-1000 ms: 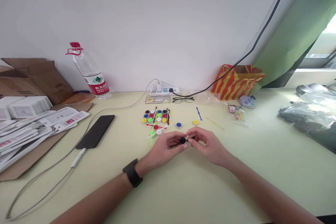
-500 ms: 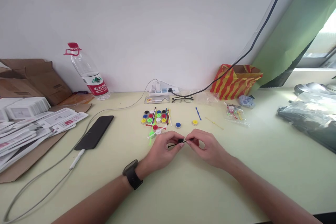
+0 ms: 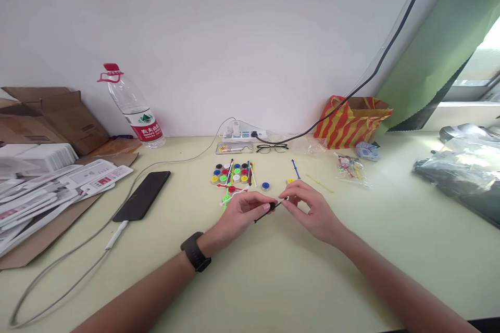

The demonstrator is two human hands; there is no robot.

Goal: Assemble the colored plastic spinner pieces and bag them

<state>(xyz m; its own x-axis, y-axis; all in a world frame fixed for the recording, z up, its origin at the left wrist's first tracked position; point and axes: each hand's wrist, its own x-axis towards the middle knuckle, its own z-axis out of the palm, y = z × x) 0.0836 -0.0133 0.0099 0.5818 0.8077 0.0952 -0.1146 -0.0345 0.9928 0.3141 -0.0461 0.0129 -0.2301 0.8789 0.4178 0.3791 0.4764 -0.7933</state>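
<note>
Pale worktop point(image 3: 273, 281), near centre: left hand point(image 3: 242, 214) pinches a black disc point(image 3: 272, 206) threaded on a thin black stick point(image 3: 261, 216), apparently to steady it. Right hand point(image 3: 312, 210) fingers grip the stick's far end, just near the sorted coloured discs point(image 3: 231, 173).

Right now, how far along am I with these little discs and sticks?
Seemingly done: red, green and white discs on sticks lie together. In hand: left hand pinches the black disc, right hand the black stick through it. Left: a loose blue disc, blue stick, yellow stick, and the rows of discs behind.
</note>
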